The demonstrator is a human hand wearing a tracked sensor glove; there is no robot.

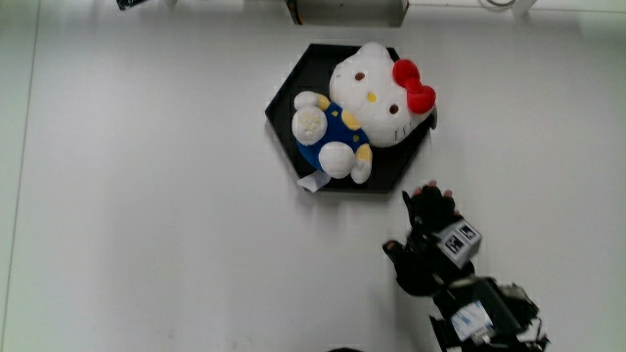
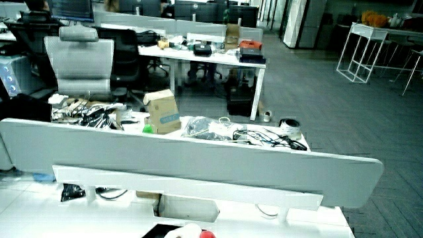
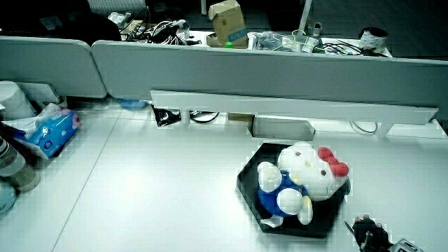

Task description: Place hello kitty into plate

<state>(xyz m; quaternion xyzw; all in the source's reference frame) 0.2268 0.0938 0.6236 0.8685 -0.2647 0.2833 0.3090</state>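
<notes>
From above: hello kitty point(image 1: 357, 108) lying in black plate point(image 1: 286, 101); gloved hand point(image 1: 431, 242) on table point(image 1: 147, 215) beside plate, nearer the person, fingers spread, empty. In a side view: same toy point(image 3: 297, 183) inside plate point(image 3: 246, 178).

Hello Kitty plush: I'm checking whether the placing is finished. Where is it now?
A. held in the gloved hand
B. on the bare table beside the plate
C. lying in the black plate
C: the Hello Kitty plush lies in the black plate, and the hand is on the table nearer the person, holding nothing.
</notes>
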